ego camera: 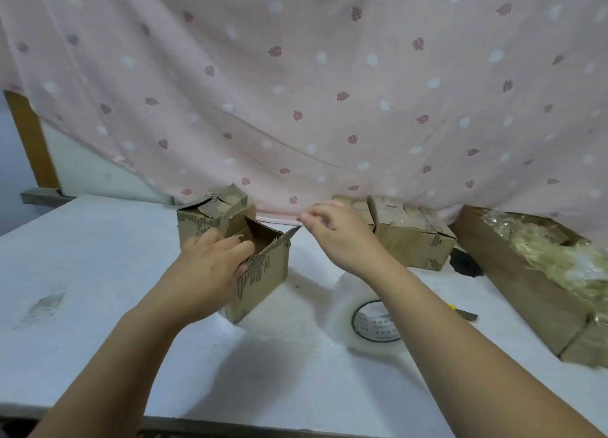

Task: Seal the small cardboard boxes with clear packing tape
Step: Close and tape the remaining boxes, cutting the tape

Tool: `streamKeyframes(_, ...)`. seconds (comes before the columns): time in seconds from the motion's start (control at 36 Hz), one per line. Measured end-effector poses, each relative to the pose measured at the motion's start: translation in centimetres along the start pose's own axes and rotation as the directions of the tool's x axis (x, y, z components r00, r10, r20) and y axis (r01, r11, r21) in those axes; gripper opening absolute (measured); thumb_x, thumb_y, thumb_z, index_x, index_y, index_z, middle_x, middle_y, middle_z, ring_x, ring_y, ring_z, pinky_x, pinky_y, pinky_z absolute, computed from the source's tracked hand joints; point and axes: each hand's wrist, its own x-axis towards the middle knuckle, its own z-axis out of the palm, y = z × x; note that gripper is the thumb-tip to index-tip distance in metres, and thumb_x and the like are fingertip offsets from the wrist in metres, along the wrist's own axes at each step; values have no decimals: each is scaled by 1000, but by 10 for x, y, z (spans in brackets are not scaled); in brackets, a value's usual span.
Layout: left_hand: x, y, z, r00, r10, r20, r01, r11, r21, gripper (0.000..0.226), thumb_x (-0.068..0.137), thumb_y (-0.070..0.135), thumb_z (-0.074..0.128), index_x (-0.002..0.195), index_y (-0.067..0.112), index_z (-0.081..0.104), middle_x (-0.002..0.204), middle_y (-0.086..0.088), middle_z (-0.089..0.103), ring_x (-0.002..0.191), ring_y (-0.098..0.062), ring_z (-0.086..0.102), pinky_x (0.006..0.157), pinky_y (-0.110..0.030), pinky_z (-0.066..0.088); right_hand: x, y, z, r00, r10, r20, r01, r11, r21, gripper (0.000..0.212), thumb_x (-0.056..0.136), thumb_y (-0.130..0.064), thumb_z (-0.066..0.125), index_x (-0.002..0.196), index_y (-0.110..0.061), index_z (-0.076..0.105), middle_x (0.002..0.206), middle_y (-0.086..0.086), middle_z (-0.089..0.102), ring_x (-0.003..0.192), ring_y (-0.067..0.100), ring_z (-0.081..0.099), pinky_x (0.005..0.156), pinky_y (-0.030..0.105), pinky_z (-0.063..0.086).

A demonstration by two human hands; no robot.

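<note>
The left hand point(210, 268) grips the open box point(266, 269) near the middle of the counter point(98, 256), its fingers curled over the near-left rim. Since only one wall is held, the light box could twist or slide towards the counter's front edge when the flaps are pushed down. The torn, wavy flap edges may not meet flush, so I judge that tape laid over them could wrinkle or leave a gap.

The right hand point(335, 237) hovers just right of the box's far corner, fingers curled and thumb meeting forefinger by the flap tip. I cannot tell whether it pinches the flap or nothing.

The tape roll point(373, 325) lies flat under the right forearm, towards the front right. It is clear tape, so finding its free end could be slow, and the forearm could nudge it.

The knife point(464, 314) lies beside the roll, and its blade end cannot be seen. A blind reach there risks a cut.

Counted:
- Two hands.
- One open box.
- One ragged box point(214, 212) touching it behind.
- What look like two taped boxes point(414, 240) by the back edge.
- One long carton point(526, 293) of crumpled film at the right edge.
- One roll.
- One knife.
</note>
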Motion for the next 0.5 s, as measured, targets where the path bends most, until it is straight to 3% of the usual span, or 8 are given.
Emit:
streamKeyframes(0.11,-21,-2,-17,999,-6,42,11,992,-122,15,98,25,46,85,27,38,83,16,42,88,-13,33,79,-31,38,-2,-7,2,995,68,72,-79,984,162,38,104,-42,38,105,-25,71,119,-10,62,116,5,46,84,26,35)
streamKeyframes(0.19,-34,-4,-26,997,-9,74,25,976,-216,14,88,20,51,74,20,47,75,14,48,87,-8,35,73,-27,40,-7,-10,5,976,88,201,-141,955,263,40,104,-46,35,112,-27,69,129,-14,58,116,1,46,89,24,33)
streamKeyframes(0.25,-39,-6,-30,992,-2,126,29,976,-216,20,80,28,45,75,13,58,73,9,53,87,-3,36,68,-22,39,-10,-13,7,951,79,300,-168,944,283,40,103,-46,36,116,-26,68,126,-18,56,116,1,46,91,24,34)
streamKeyframes(0.33,-42,-9,-32,985,-1,171,38,977,-211,48,74,54,36,74,12,59,91,10,66,90,6,34,68,-19,38,-16,-20,11,904,56,425,-195,937,291,34,103,-43,41,119,-29,67,123,-13,62,109,4,56,83,20,44)
streamKeyframes(0.44,-42,-10,-34,986,-17,164,57,968,-243,44,77,62,50,63,20,50,117,13,64,98,21,32,67,-11,34,-20,-27,13,885,38,463,-172,953,251,25,100,-40,51,120,-33,65,119,-13,59,89,-2,57,66,10,44)
streamKeyframes(0.5,-41,-10,-35,986,-37,162,77,965,-249,41,77,64,50,71,25,57,127,12,59,96,12,37,69,-8,32,-20,-29,12,882,54,468,-206,938,280,18,99,-34,55,114,-31,64,117,-12,56,83,2,57,65,15,46)
